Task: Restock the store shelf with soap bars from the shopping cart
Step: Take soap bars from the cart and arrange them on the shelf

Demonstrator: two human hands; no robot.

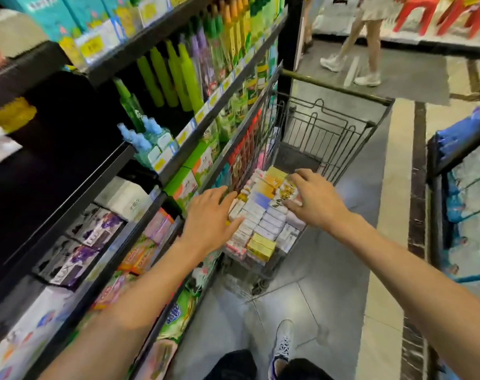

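Hands reach into the shopping cart [340,124] from both sides. The left hand [208,220] lies fingers-forward against the near-left edge of the soap bars [263,215], loosely spread, gripping nothing that I can see. The right hand [313,198] is spread with fingers bent down onto the far boxes, touching but not yet closed on one. These small stiff cartons look light and slick, so pinching several across their long sides should serve. Beside the cart stands the store shelf [151,212].
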